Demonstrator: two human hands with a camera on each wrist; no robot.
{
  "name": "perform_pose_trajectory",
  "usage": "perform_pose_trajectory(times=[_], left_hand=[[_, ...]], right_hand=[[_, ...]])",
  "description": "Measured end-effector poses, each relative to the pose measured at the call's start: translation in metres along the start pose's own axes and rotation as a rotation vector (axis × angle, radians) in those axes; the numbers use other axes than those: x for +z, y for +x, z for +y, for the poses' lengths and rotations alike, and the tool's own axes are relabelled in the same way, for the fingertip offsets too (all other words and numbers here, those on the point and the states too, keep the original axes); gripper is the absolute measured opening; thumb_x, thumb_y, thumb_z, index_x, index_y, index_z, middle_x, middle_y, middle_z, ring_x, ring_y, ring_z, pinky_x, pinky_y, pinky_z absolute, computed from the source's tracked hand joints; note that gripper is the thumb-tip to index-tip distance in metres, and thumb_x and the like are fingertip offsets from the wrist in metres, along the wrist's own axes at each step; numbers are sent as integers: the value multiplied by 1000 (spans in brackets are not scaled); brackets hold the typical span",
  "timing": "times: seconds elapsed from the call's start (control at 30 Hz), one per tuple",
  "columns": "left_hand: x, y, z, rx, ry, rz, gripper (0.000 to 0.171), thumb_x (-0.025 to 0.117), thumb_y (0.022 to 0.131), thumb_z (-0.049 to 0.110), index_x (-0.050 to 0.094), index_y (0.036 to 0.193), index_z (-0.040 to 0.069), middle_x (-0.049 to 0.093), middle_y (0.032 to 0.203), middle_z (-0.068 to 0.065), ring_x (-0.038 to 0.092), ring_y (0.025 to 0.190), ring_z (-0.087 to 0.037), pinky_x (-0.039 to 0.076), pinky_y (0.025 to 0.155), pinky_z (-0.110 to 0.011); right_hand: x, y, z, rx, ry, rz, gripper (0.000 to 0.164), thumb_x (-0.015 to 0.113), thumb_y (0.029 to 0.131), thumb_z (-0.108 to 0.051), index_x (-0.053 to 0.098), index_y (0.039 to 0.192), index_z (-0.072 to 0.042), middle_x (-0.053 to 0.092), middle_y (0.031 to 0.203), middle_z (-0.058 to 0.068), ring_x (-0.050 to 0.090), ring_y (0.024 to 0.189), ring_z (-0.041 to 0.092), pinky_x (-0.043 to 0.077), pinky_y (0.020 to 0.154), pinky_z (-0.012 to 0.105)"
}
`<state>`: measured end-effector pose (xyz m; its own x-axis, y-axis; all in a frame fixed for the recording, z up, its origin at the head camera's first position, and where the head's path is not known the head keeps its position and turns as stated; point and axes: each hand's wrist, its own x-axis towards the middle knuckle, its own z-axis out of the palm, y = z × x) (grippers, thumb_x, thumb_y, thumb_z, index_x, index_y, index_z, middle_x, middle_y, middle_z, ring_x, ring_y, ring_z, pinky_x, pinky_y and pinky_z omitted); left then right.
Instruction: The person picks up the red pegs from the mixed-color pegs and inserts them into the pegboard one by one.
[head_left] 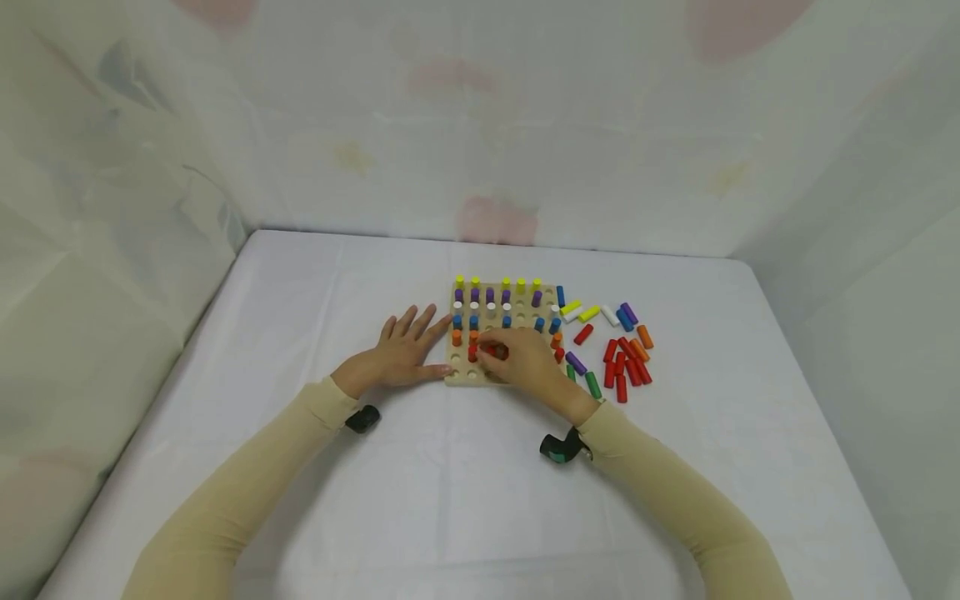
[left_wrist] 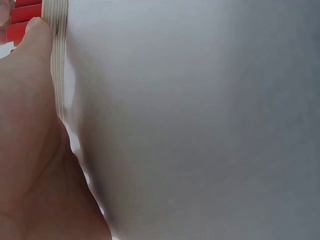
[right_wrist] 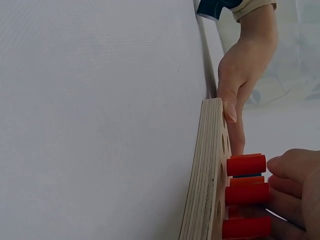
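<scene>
The left hand point(head_left: 402, 358) is lying with fingers spread on the desk point(head_left: 420, 500), its thumb resting on the left edge of the wooden pegboard point(right_wrist: 205, 160). The right hand point(head_left: 532, 362) is hovering over the near half of that board, slanting in from the near right, fingers curled and tips pointing left at a red peg point(head_left: 472, 353). Whether they are pinching it I cannot tell: in the right wrist view one fingertip is sitting just beside its top end, while other fingers are partly hiding behind neighbouring red pegs.

This red peg is standing upright in the board, its long axis rising square from the face, in a row running left to right. The right hand is being the nearer of the two, just to the right of the peg; the left thumb is lying farther off to the left, with bare holes showing between.

Beyond the fingers, orange pegs point(head_left: 457, 337), blue pegs point(head_left: 473, 322), white pegs point(head_left: 491, 308), purple pegs point(head_left: 490, 295) and yellow pegs point(head_left: 521, 286) are standing in rows toward the far edge. Right of the board, loose red pegs point(head_left: 642, 371) are lying flat, pointing various ways, with loose green pegs point(head_left: 593, 385) resting closer to the right wrist.
</scene>
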<state>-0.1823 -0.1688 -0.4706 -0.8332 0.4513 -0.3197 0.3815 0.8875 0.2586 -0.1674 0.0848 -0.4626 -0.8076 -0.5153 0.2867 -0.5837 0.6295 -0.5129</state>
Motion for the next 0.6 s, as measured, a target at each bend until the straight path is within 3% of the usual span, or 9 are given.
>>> perform_pose_trajectory(times=[0.2,0.33,0.6], left_hand=[[1,0,0,4,9,4,93,48,93,68,-1,161,27,-9,168,-14,-9,154,-46,1,119,-70],[2,1,-1,1,5,4,93,47,93,69,-2,161,27,-10,168,-14,-10,153,-46,0,119,-70],[4,3,-3,-6,-12,0,95,48,92,70,-2,161,27,-11,168,-13,-11,154,-45,-1,120,-69]], right_hand=[[-5,-2,1,5,49,25,21,72,91,-24,75,108,-13,77,91,-2,62,73,8,51,63,20],[-8,-1,1,17,52,26,22,72,91,-23,75,110,-11,78,95,1,70,82,11,58,73,26],[-18,-4,1,66,119,4,24,73,90,-20,75,112,-10,78,101,3,72,93,17,60,82,34]])
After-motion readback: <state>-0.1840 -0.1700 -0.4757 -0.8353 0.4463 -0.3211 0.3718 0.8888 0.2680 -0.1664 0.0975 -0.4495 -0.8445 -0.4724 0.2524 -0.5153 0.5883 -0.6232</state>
